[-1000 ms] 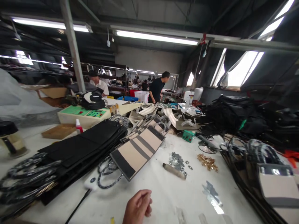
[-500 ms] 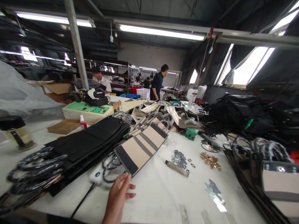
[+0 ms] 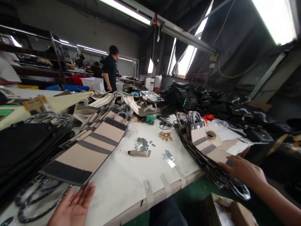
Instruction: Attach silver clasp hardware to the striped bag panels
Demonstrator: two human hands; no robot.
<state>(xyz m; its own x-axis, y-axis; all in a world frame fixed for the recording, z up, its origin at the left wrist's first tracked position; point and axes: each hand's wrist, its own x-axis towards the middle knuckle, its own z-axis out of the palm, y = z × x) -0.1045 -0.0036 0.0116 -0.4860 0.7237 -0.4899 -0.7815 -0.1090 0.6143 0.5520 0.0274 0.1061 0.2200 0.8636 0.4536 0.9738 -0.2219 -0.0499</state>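
Observation:
My left hand (image 3: 74,202) is palm up with its fingers stretched out at the near edge of a beige bag panel (image 3: 94,150) with dark bands. That panel tops a stack on the left, and black-and-white rope handles (image 3: 35,201) loop out beneath it. On the right, my right hand (image 3: 245,171) closes on the near end of another beige banded bag panel (image 3: 203,142). Small metal plates are fixed at this panel's far end. Under it lie dark panels and more plastic-wrapped handles (image 3: 237,186).
Between the stacks lie silver metal pieces (image 3: 141,144), brass-coloured pieces (image 3: 165,136), a wrapped rod (image 3: 139,153) and flat metal plates (image 3: 168,157). Behind them sits a green box (image 3: 151,119). A tape roll (image 3: 213,136) is at right, an open carton (image 3: 229,210) below. A person (image 3: 110,69) stands beyond.
The view has swung right and closer to the right-hand stack. My right hand has come into view on its top panel. My left hand has turned palm up by the left panel.

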